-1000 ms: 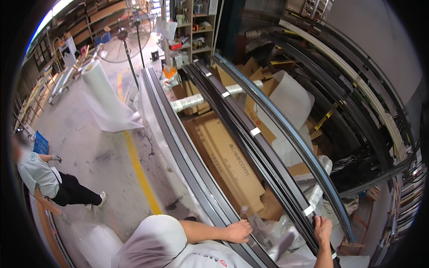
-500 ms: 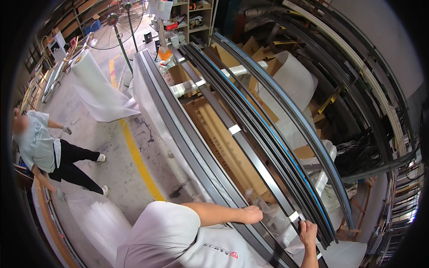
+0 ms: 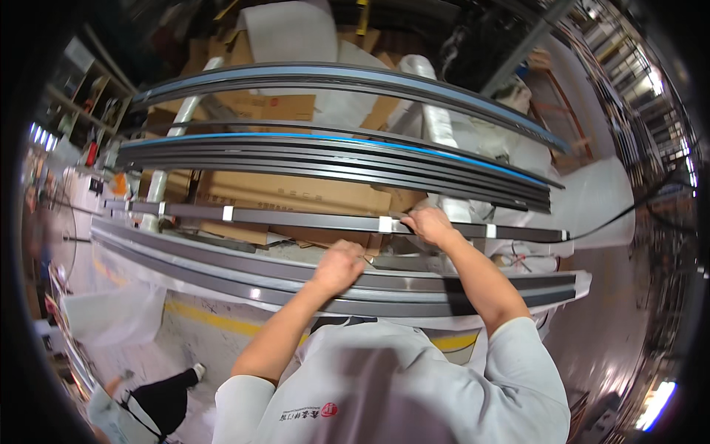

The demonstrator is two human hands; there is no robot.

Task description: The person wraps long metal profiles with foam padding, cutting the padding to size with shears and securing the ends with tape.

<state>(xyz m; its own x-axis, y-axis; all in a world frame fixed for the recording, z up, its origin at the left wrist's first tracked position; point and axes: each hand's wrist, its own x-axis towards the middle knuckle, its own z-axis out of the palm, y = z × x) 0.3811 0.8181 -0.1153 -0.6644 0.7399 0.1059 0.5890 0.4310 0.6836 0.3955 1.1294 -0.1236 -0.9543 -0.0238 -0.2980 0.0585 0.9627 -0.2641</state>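
A long dark metal bar point(image 3: 310, 220) with several white bands lies crosswise in front of me. My right hand point(image 3: 429, 223) is closed on it, fingers curled over its edge just right of a white band point(image 3: 385, 224). My left hand point(image 3: 340, 268) is a loose fist beside the far edge of the nearer grey profiles point(image 3: 288, 288). What it holds, if anything, is hidden. Behind the banded bar runs a bundle of dark profiles point(image 3: 333, 157) with a blue strip along it.
Farther back, a bluish-grey profile point(image 3: 325, 72) rests across wrapped supports point(image 3: 438, 122). Cardboard point(image 3: 296, 194) lies below the bars. White foam sheeting point(image 3: 115, 314) stands at the left, near a yellow floor line point(image 3: 207, 317). A co-worker point(image 3: 159, 403) is at the lower left.
The view has swung to the right, so the bars now run across it. My right hand stays at the bar beside a white band; my left hand is still closed near the grey profiles.
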